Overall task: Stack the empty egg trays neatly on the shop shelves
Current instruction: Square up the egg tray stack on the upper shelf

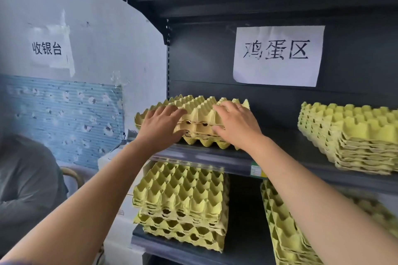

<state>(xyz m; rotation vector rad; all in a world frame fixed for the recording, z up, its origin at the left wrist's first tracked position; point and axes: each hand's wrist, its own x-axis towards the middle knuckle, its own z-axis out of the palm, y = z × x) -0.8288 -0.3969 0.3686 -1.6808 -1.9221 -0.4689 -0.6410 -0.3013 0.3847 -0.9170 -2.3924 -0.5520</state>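
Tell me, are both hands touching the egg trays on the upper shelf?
Touching. The head view shows the left hand and right hand pressed on the small tray stack.

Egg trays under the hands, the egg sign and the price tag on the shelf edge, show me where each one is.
Egg trays (199, 114): head view, top tray's ridges between the hands.
Egg sign (277, 56): head view, middle of the white sheet on the shelf's back panel.
Price tag (256, 170): head view, the small label on the shelf's front rail.
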